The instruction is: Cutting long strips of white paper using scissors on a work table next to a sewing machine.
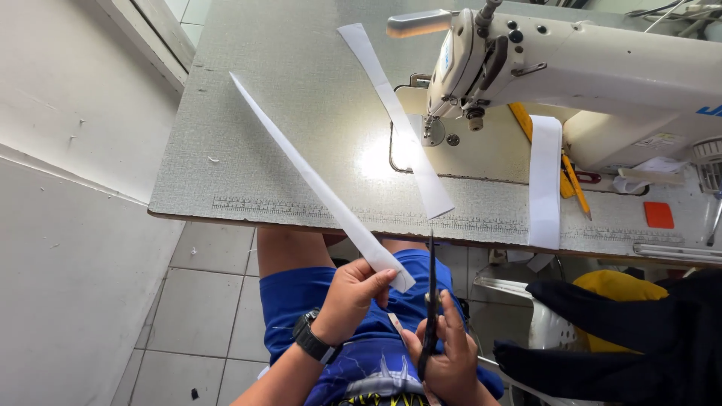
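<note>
The left hand [352,295] is closed around the near end of a long white fabric strip [316,180], pinching it between thumb and fingers so that the strip slants up and away to the far left over the table's near edge. Just to its right, the right hand [450,353] grips a pair of dark scissors [431,301], blades pointing up and, as far as I can tell from this angle, nearly shut; the tips stand just beside the strip's held end without touching it. Both hands hang over the person's lap, in front of the grey sewing table [263,113]. On the table a second white strip [395,113] runs under the needle of the white sewing machine [571,68], and a third [544,180] lies to the right, draped over the near edge, beside a yellow measuring tape [569,177]. Dark cloth [624,338] is heaped at the near right. The risk I see is closeness: the blade tips sit near the left fingers, so a hurried snip could nick them, or cut the strip crooked since its long end floats unsupported.
</note>
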